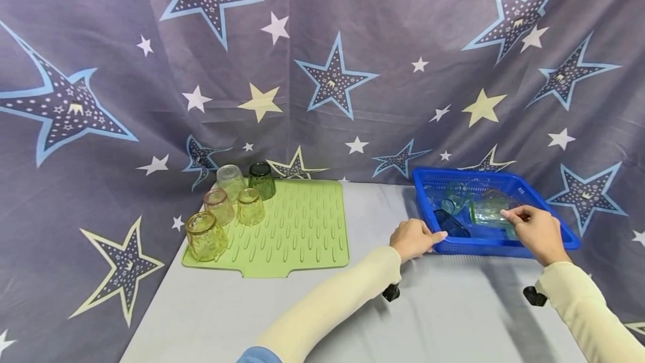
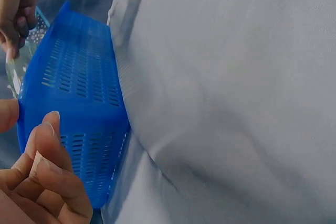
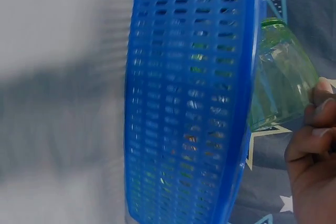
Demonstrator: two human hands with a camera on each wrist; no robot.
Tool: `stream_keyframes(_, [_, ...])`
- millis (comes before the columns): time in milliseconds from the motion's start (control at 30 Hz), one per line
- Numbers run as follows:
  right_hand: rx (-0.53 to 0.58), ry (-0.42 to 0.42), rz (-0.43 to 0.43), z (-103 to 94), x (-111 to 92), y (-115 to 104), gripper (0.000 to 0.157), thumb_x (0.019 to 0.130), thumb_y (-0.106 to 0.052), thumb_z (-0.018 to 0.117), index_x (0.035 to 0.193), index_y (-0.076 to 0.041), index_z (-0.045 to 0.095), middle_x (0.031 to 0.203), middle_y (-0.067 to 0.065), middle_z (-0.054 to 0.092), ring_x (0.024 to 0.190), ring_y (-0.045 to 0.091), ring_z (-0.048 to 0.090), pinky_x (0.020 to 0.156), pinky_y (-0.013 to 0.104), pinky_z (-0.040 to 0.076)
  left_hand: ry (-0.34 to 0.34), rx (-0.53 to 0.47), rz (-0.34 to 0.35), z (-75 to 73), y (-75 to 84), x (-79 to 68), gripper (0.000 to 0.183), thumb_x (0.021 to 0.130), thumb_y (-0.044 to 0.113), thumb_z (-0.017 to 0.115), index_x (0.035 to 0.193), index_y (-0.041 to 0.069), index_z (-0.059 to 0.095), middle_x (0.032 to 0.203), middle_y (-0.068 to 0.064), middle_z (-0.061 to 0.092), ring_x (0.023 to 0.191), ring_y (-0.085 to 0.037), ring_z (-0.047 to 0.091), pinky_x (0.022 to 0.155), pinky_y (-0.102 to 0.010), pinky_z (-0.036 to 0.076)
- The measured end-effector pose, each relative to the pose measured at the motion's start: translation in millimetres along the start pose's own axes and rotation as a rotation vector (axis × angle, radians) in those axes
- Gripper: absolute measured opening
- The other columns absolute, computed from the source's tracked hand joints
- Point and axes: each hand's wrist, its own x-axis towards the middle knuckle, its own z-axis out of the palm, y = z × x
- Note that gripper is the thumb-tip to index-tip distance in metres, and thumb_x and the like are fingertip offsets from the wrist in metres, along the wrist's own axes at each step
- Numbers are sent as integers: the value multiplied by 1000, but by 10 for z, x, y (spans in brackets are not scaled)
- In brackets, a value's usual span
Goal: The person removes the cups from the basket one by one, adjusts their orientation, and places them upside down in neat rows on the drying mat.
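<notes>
A blue plastic basket with slotted walls holds several glasses, among them a dark blue glass lying near its left front corner. My left hand is at that corner. Its thumb lies against the rim and its curled fingers stand outside the wall, as the left wrist view shows at the basket wall. Over the basket, my right hand pinches a pale green drinking glass by one end. The right wrist view shows this tilted glass above the rim, with the fingertips on it.
On the left lies a green ridged drying mat. Along its left side stand upside-down glasses: a yellow glass, a smaller yellow glass, a pink glass, a clear glass and a dark green glass. A star-patterned curtain hangs behind.
</notes>
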Motion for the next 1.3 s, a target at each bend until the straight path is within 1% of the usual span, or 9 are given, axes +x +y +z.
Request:
stream_keyframes(167, [146,-48,90,1,-24,-18,52,106,-43,56,116,6,67,88,14,66,69,17,54,55,32,43,4,-12,2,-53,0,6,38,87,57,77,77,22,67,68,2,69,60,-19,67,50,-31,47])
stream_keyframes(267, [291,-120,157,9,-36,-31,53,106,-45,55,119,6,62,80,9,59,63,16,51,55,35,43,19,-11,47,-87,5,6,35,86,54,80,79,23,65,66,7,65,54,-15,64,52,-30,48])
stream_keyframes(333, [374,-155,171,21,-39,-39,52,106,-44,56,119,6,60,75,5,55,61,16,48,55,36,42,28,-9,87,-108,0,15,33,86,53,81,81,24,65,67,10,63,53,-12,62,54,-29,48])
stream_keyframes(500, [480,-199,153,77,-52,-77,51,104,-44,60,114,6,61,74,-1,51,61,15,46,55,35,40,31,-47,158,-154,-55,71,33,87,55,79,94,23,70,73,13,64,61,-6,61,61,-27,50])
stream_keyframes(633, [535,-244,123,122,-74,-135,49,104,-43,60,112,6,61,75,-1,49,61,14,45,56,34,39,25,-128,207,-189,-92,125,47,86,59,79,113,20,72,78,13,65,69,-5,60,69,-27,52])
stream_keyframes(800, [627,-297,86,183,-108,-232,44,105,-38,61,110,6,62,72,-2,48,59,14,43,54,34,38,-29,-215,267,-219,-95,166,64,85,63,77,131,19,67,81,11,68,65,-11,66,71,-25,53])
stream_keyframes(967, [696,-346,64,262,-149,-332,42,105,-37,61,110,5,63,71,-2,48,58,14,43,56,38,37,-65,-273,264,-231,-100,165,70,85,62,77,139,20,61,83,11,68,64,-20,69,64,-26,54])
stream_keyframes(1133, [783,-368,66,337,-173,-364,33,105,-30,62,107,3,65,70,-2,49,57,13,42,56,39,34,-71,-313,260,-248,-129,165,71,88,58,77,143,19,56,97,10,65,64,-16,69,62,-28,55])
stream_keyframes(1300, [801,-368,54,391,-170,-373,30,105,-28,62,106,2,66,71,-2,51,57,11,43,55,37,35,-61,-323,272,-280,-144,158,71,88,57,77,143,18,56,110,9,63,64,-15,69,62,-28,57])
